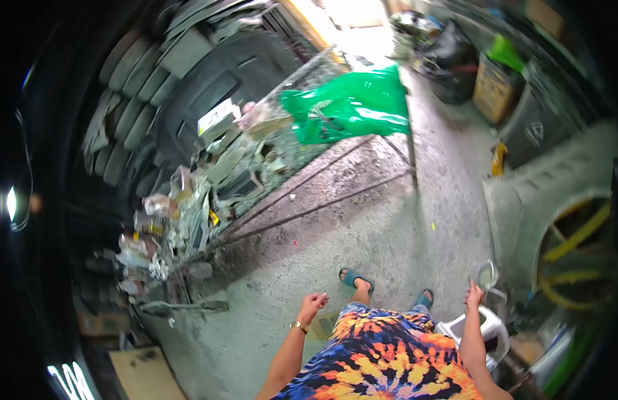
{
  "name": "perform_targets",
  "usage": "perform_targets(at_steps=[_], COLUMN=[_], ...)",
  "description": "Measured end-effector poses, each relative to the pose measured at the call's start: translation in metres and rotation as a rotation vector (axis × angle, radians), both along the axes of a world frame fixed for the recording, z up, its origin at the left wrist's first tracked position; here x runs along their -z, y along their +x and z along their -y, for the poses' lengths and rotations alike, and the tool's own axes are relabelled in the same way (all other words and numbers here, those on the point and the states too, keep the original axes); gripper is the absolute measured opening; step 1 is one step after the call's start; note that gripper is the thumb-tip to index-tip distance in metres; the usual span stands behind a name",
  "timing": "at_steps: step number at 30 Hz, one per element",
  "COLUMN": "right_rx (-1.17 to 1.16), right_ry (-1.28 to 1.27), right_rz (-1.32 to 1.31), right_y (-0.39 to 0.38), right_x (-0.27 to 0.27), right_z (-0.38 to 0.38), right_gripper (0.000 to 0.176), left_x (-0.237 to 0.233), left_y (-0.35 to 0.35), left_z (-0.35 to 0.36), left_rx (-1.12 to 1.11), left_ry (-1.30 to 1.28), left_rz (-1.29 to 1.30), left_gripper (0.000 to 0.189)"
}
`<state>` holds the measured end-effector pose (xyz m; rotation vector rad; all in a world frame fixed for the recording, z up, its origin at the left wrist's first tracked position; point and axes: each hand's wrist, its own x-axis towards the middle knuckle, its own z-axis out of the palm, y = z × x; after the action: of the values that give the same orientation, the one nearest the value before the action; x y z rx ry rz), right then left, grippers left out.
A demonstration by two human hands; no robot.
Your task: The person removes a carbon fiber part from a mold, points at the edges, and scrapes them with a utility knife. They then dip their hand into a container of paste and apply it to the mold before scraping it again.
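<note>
Left hand (313, 307): fingers loosely curled over the floor (255, 323); full closure and contents cannot be told. Right hand (474, 293): fingers bent near the stool (492, 323); pale ring (495, 275) just beside its fingertips, grip on it unclear. Green bag (362, 103) on table (302, 155), well ahead.

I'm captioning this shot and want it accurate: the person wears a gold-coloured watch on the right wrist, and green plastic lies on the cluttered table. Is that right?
Not quite: the gold-coloured watch is on the wrist of the left hand, as the head view shows. The green plastic does lie on the cluttered table.
</note>
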<state>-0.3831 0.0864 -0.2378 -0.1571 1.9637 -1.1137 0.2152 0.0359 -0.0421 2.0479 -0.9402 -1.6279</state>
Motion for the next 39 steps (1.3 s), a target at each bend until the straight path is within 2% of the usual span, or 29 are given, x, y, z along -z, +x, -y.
perform_targets(at_steps=[1,2,3,4,5,7,8,10,11,13,15,17,18,20,23,24,26,27,28,29,30,32,34,36,37,38,39], right_rx=[-0.129,-0.259,-0.337,-0.414,-0.568,-0.863,-1.002,-1.445,-1.607,-1.829,-2.017,-2.210,-2.205,-2.077,-2.120,-2.129,-2.103,-2.179,-2.217,-2.223,-2.213,-2.217,-2.223,-2.237,-2.244,-2.278,-2.279], right_ry=[-0.026,-0.051,-0.107,-0.157,-0.231,-0.350,-0.400,-0.672,-0.807,-1.104,-1.307,-1.450,-1.447,-1.798,-1.764,-1.751,-1.606,-1.313,-1.010,-0.988,-0.924,-0.837,-0.757,-0.604,-0.472,-0.454,-0.422], right_rz=[0.064,0.129,0.152,0.182,0.201,0.210,0.192,-0.075,-0.136,-0.073,0.039,-0.182,-0.200,-0.070,-0.125,-0.116,-0.300,-0.137,0.025,0.031,-0.005,-0.036,0.123,0.180,0.221,0.149,0.156], right_y=[0.025,0.052,0.099,0.162,0.212,0.321,0.377,0.483,0.531,0.619,0.688,0.743,0.762,0.794,0.839,0.852,0.879,0.893,0.907,0.918,0.925,0.930,0.935,0.945,0.948,0.957,0.969], right_x=[-0.019,-0.033,-0.073,-0.139,-0.176,-0.231,-0.255,-0.291,-0.341,-0.370,-0.378,-0.350,-0.346,-0.339,-0.312,-0.305,-0.296,-0.290,-0.279,-0.263,-0.243,-0.229,-0.227,-0.235,-0.241,-0.246,-0.250], right_z=[0.043,0.088,0.133,0.173,0.205,0.252,0.267,0.277,0.268,0.252,0.231,0.218,0.222,0.233,0.253,0.264,0.301,0.323,0.340,0.357,0.374,0.407,0.425,0.437,0.443,0.447,0.449], right_gripper=[0.032,0.031,0.030,0.032,0.036,0.041,0.041,0.046,0.051,0.047,0.047,0.049,0.049,0.049,0.047,0.047,0.048,0.047,0.046,0.046,0.043,0.041,0.037,0.037,0.036,0.042,0.042], left_x=[0.001,0.002,0.002,-0.001,0.000,0.004,-0.002,-0.030,-0.045,-0.071,-0.082,-0.085,-0.088,-0.102,-0.124,-0.128,-0.135,-0.141,-0.149,-0.149,-0.137,-0.100,-0.061,0.006,0.043,0.062,0.067], left_y=[0.017,0.034,0.053,0.075,0.093,0.128,0.144,0.168,0.178,0.198,0.229,0.255,0.263,0.273,0.289,0.295,0.310,0.321,0.333,0.346,0.362,0.391,0.403,0.416,0.416,0.417,0.415], left_z=[-0.004,-0.008,-0.009,-0.009,-0.008,0.003,0.013,0.042,0.056,0.088,0.106,0.119,0.124,0.119,0.098,0.093,0.086,0.081,0.073,0.069,0.058,0.040,0.031,-0.024,-0.064,-0.087,-0.100], left_rx=[-0.042,-0.286,-0.525,-0.559,-0.595,-0.820,-0.833,-0.872,-0.898,-0.876,-0.841,-0.690,-0.679,-0.801,-0.996,-1.008,-1.249,-1.262,-1.046,-0.832,-0.852,-0.969,-1.258,-0.776,-0.712,-0.648,-0.631], left_ry=[-0.023,-0.028,-0.037,-0.072,-0.096,-0.222,-0.258,-0.352,-0.420,-0.509,-0.593,-0.889,-0.887,-0.949,-1.021,-1.013,-0.931,-0.922,-0.950,-0.964,-0.947,-0.806,-0.499,-0.012,0.049,0.112,0.155], left_rz=[-0.026,-0.144,-0.263,-0.328,-0.340,-0.579,-0.627,-0.699,-0.774,-0.843,-0.914,-1.490,-1.499,-1.311,-0.999,-1.001,-1.517,-1.520,-1.360,-1.203,-1.209,-1.001,-0.328,0.436,0.430,0.420,0.348], left_gripper=[0.034,0.039,0.044,0.053,0.053,0.060,0.064,0.066,0.067,0.069,0.071,0.074,0.074,0.075,0.076,0.076,0.075,0.075,0.074,0.073,0.073,0.069,0.060,0.056,0.047,0.039,0.039])
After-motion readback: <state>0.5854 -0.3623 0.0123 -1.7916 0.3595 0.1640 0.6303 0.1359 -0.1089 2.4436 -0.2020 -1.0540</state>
